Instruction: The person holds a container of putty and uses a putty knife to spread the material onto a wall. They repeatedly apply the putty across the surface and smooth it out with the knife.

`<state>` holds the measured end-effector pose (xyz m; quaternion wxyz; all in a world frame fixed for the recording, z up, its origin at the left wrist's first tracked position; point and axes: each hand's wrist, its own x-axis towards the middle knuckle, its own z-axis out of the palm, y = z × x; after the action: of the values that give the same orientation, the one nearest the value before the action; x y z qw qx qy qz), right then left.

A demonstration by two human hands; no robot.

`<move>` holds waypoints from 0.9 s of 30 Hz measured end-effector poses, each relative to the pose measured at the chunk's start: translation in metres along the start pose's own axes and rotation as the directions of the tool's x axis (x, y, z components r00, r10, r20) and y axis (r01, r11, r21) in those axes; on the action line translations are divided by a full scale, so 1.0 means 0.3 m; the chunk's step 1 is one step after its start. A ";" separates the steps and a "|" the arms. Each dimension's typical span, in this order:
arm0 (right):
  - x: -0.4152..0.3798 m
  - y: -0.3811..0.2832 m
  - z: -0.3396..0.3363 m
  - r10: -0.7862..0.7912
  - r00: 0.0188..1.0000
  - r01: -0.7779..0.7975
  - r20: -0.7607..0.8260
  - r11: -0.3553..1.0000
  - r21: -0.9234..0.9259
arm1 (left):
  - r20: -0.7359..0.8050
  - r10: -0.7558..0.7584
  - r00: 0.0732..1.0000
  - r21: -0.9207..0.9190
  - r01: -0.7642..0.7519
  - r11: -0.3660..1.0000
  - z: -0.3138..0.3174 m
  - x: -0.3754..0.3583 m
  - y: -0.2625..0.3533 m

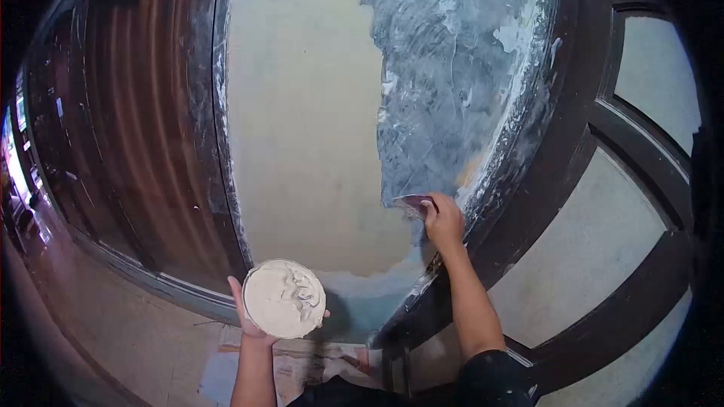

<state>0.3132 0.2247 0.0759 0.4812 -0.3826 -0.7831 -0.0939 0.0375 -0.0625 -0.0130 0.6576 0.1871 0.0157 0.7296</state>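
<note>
A round tub of cream-coloured paste (283, 300) rests in my left hand (247, 313), whose fingers curl round its rim from below. The paste is stirred into ridges on its right side. My right hand (445, 220) grips a thin, dark scraper (413, 202), its edge against the wall panel. Smeared grey-white coating (445, 90) covers the panel's right side, ending in a ragged edge near the scraper. The panel's left part is smooth beige (302, 120). Along the bottom runs a pale bluish strip.
Dark wooden frames with pale panels (588, 249) stand on the right. To the left is a brown, ribbed glossy door (143, 105). Paper sheets (302, 369) lie on the tiled floor (143, 324) below the panel. White smears mark the panel's dark frame.
</note>
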 end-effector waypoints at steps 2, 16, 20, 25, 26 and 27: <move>-0.041 0.014 -0.013 -0.006 1.000 0.005 0.016 0.998 0.068 | -0.006 0.008 1.000 0.020 -0.008 1.000 -0.003 -0.004 -0.001; -0.100 -0.006 0.027 -0.058 0.991 0.055 0.120 0.998 0.027 | 0.083 -0.002 0.997 0.066 -0.003 0.998 -0.038 -0.016 0.017; -0.069 -0.011 0.063 -0.058 0.965 0.084 0.257 0.993 -0.089 | 0.068 0.022 0.997 0.024 -0.024 0.999 -0.034 -0.013 0.007; 0.018 -0.048 -0.016 -0.066 0.998 0.066 0.004 0.997 0.043 | -0.028 0.035 0.999 -0.089 -0.037 0.995 -0.009 -0.002 -0.022; -0.007 -0.035 -0.007 -0.071 0.997 0.069 0.022 0.995 0.069 | -0.017 0.026 1.000 -0.077 -0.027 0.997 -0.018 -0.002 -0.022; -0.057 -0.032 0.008 -0.072 0.993 0.067 0.093 0.996 0.061 | -0.007 0.019 1.000 -0.063 -0.019 0.998 -0.029 0.000 -0.024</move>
<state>0.3091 0.2106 0.0625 0.4505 -0.3450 -0.8204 -0.0695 0.0419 -0.0597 -0.0229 0.6562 0.1640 -0.0070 0.7365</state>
